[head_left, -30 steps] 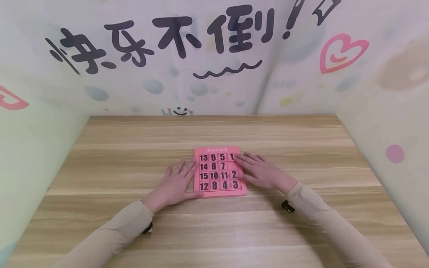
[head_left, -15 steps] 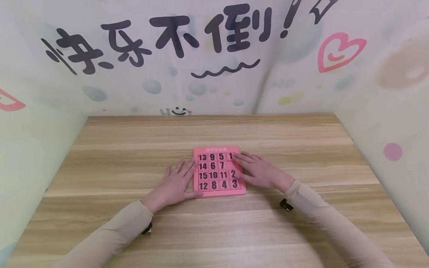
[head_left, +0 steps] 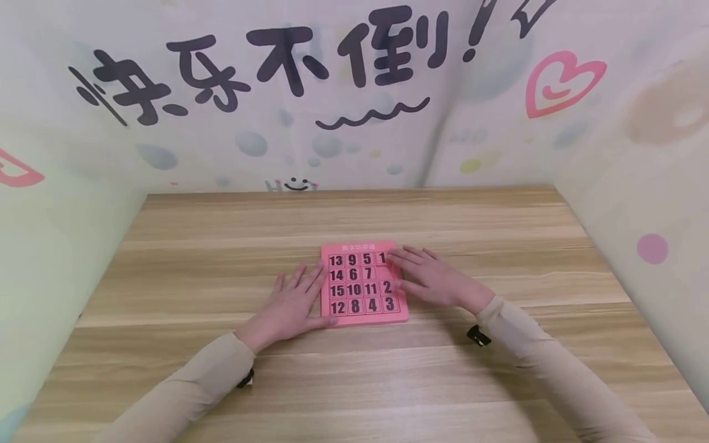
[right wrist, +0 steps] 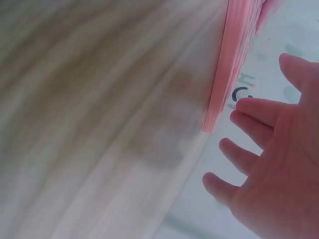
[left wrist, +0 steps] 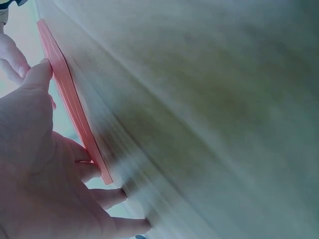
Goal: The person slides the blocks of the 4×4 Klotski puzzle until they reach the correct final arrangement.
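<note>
A pink sliding number puzzle lies flat on the wooden table, its numbered tiles facing up. The top row reads 13, 9, 5, 1; a gap shows to the right of the 7 tile. My left hand rests along its left side, thumb on the near left corner and fingers spread at the edge. From the right, my right hand reaches over the edge with its fingers extended, fingertips by the 1 tile and thumb by the 2 tile. In the right wrist view those fingers look straight and spread.
The wood-grain table surrounds the puzzle. A white printed wall with large dark characters rises behind it, and side walls stand left and right. A dark strap piece hangs under the right sleeve.
The right hand has lifted slightly and shifted a little away from the 1 and 2 tiles. The left hand stays put, and the tiles keep the same arrangement.
</note>
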